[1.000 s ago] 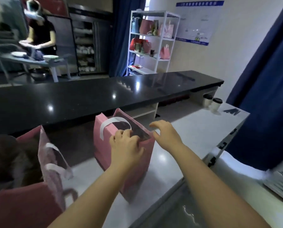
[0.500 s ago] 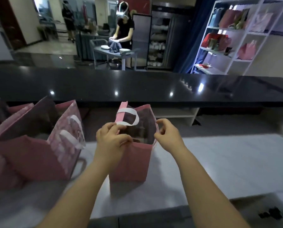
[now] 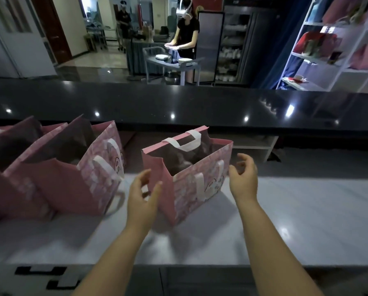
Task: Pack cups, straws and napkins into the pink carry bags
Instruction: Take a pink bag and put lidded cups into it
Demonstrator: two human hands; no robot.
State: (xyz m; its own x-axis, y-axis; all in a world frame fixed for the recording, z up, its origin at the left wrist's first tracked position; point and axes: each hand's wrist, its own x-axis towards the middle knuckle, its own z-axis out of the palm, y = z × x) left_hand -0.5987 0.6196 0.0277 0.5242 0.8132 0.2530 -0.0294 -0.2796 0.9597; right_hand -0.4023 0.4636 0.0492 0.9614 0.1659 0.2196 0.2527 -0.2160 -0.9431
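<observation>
A pink carry bag [image 3: 202,184] with white handles stands open on the white counter [image 3: 307,221], its patterned side turned toward me. Something dark lies inside it; I cannot tell what. My left hand [image 3: 142,199] hovers just off the bag's left side, fingers spread, holding nothing. My right hand [image 3: 244,178] is at the bag's right edge, fingers curled apart and empty. Neither hand grips the bag.
Several more open pink bags [image 3: 72,174] stand in a row on the left of the counter. A black bar top [image 3: 178,105] runs behind. A person in a headset [image 3: 186,33] works at a far table; a white shelf unit [image 3: 339,43] stands at right.
Both hands have let go of the bag's top rim and drawn apart to its sides. The bag has turned, showing its patterned face, and sits nearer the row of bags.
</observation>
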